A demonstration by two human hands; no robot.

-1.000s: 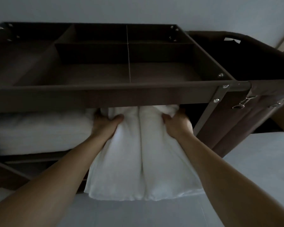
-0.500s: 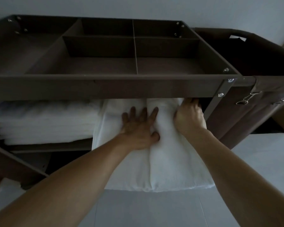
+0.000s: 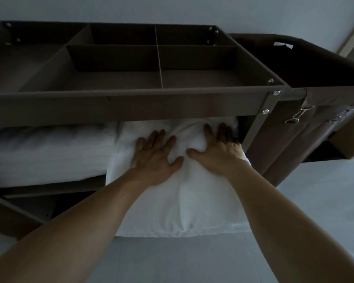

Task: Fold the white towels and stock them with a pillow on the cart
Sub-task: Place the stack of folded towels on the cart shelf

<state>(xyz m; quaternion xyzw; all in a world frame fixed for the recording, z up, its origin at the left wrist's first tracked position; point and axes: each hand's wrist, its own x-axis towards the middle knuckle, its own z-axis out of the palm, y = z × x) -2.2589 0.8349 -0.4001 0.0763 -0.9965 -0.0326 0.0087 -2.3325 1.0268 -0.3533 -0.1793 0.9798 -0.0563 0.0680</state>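
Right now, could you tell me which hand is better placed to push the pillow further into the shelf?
Left, probably. The left hand lies flat on the pillow near its middle; the right hand sits at its right edge, crowded by the cart post.

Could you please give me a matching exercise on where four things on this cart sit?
Things:
1. white folded cloth bundle
2. stack of folded white towels
3. dark brown divided top tray
4. brown fabric bag with metal clips
Places:
A. hanging at the cart's right end
B. left on the middle shelf
C. top of the cart
D. pressed under left hand and right hand
Pairs: 1-D, 2-B, 3-C, 4-A
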